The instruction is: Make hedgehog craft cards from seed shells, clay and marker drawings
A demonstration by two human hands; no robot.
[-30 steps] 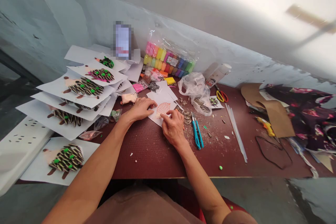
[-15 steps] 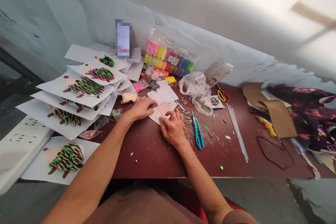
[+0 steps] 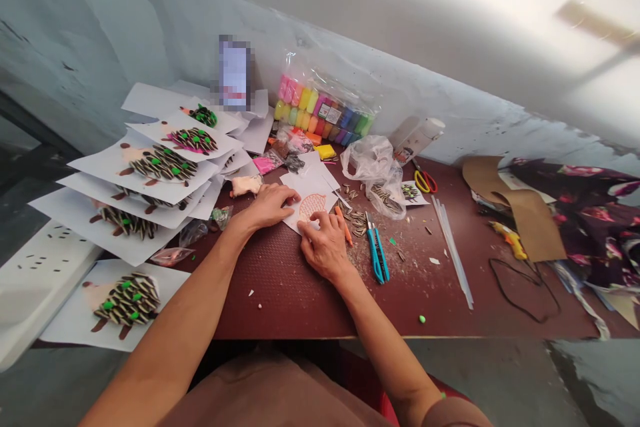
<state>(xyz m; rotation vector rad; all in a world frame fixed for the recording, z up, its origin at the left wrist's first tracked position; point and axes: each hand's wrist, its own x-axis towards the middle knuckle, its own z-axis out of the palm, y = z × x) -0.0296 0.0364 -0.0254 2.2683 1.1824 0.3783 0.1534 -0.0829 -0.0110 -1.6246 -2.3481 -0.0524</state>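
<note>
A small white sheet (image 3: 292,219) with an orange outlined, hatched drawing (image 3: 312,205) lies on the dark red table. On its left edge rests my left hand (image 3: 271,205), open, with fingers stretched over the paper. My right hand (image 3: 325,243) touches the drawing's lower edge with bent, slightly spread fingertips; no held object shows, though what lies under the fingers is hidden. Just right of that hand is an orange marker-like stick (image 3: 343,225). Loose striped sunflower seeds (image 3: 357,225) and blue-handled snips (image 3: 378,250) lie farther right.
Seed-covered hedgehog pictures (image 3: 165,163) are stacked at left, above a power strip (image 3: 47,280). Behind are a bag of coloured clay (image 3: 325,110), a plastic bag (image 3: 370,163) and a white bottle (image 3: 420,140). Scissors (image 3: 425,180), clear sticks (image 3: 453,253) and a yellow glue gun (image 3: 510,240) lie right.
My right hand has shifted slightly left and down, uncovering more of the orange stick and the drawing. My left hand stays in place on the paper.
</note>
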